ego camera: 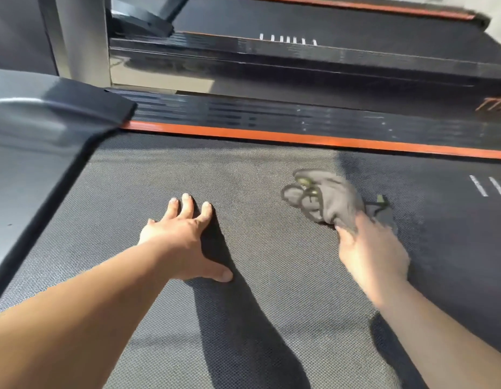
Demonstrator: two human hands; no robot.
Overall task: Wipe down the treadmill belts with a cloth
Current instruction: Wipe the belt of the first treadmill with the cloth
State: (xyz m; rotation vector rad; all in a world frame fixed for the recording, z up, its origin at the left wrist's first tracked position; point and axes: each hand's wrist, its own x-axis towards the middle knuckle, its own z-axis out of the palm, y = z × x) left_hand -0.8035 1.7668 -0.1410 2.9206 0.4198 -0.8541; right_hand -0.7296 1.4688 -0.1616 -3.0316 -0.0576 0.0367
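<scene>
The right hand (pixel 373 254) grips the bunched near end of a crumpled grey cloth with dark stitched edging (pixel 330 197). Its fingers close around the fabric, though motion blur hides how each finger lies. The cloth fans out ahead of the hand, away from the person, and rests on the dark grey textured treadmill belt (pixel 271 262). It lies where the sunlit part of the belt meets the shaded part.

The left hand (pixel 182 242) lies flat on the same belt, palm down, with fingers straight and spread and the thumb splayed out towards the right. It holds nothing and is well apart from the cloth. Bare belt lies between the two hands, and nothing stands between either hand and the cloth.

Short white marks (pixel 488 186) are printed on the belt to the right of the cloth. Beyond the cloth an orange strip (pixel 271 137) borders the belt's far edge, with a black ribbed side rail (pixel 271 113) behind it. A glossy dark grey motor cover (pixel 33 136) sits at the left end of the belt.

Further back stands a second treadmill (pixel 328 23) with its own white marks (pixel 288 40) and an orange edge (pixel 356 5). A grey upright post (pixel 81 37) rises at upper left.

In all, the view shows two hands, one cloth, two treadmills and two orange strips.
</scene>
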